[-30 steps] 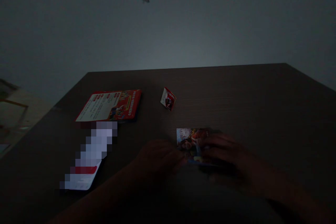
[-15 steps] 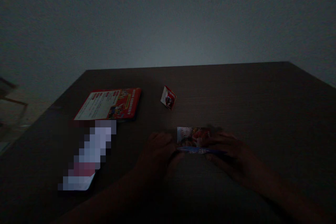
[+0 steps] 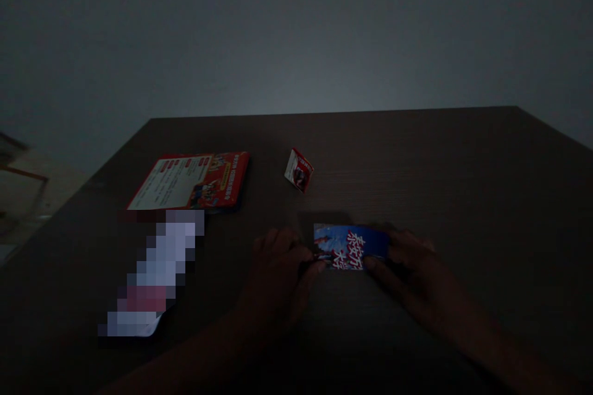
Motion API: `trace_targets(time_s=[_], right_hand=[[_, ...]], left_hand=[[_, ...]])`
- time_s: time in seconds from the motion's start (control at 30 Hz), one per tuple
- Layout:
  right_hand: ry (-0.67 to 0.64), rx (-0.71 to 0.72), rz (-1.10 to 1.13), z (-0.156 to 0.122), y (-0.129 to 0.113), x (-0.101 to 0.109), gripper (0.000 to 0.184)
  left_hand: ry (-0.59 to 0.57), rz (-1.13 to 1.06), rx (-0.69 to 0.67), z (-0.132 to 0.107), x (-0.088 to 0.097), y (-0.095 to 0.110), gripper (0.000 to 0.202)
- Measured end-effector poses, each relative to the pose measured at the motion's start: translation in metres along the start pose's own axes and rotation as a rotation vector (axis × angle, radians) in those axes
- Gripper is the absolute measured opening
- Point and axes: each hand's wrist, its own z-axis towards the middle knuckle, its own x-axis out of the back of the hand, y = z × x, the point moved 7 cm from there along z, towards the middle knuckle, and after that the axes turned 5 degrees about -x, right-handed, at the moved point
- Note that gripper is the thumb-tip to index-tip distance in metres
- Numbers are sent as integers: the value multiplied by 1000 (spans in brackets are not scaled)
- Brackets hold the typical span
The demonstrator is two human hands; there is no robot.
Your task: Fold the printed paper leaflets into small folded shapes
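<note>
The room is very dark. My left hand (image 3: 280,265) and my right hand (image 3: 407,262) both rest on a dark wooden table (image 3: 417,160) and hold a small printed leaflet (image 3: 349,247) between them. The leaflet is folded so that a blue face with white and red characters shows. My left fingers pinch its left edge. My right fingers press on its right end and lower edge.
A small folded red-and-white paper piece (image 3: 299,170) stands behind the leaflet. A red-and-white flyer (image 3: 189,180) lies flat at the back left, and another sheet (image 3: 152,271), blurred out, lies in front of it. A pale wall rises behind the table.
The lower flap of the leaflet was lifted and folded over away from me. The colourful picture side is now covered and the blue printed side faces up. Both hands stayed at its ends.
</note>
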Motion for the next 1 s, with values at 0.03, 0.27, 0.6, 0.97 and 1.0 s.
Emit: trace_targets(time_s=[0.03, 0.27, 0.6, 0.97, 1.0], right_hand=[[0, -14, -22, 0, 1, -1, 23], [-12, -74, -74, 0, -2, -2, 27], [3, -88, -132, 1, 1, -5, 27], [4, -88, -153, 3, -3, -4, 24], [2, -87, -156, 4, -3, -4, 24]], left_hand=[[-9, -3, 8, 1, 0, 0, 14], [87, 37, -12, 0, 3, -1, 12], [141, 91, -21, 1, 3, -3, 17], [152, 79, -33, 2, 2, -2, 10], [152, 76, -41, 2, 3, -2, 9]])
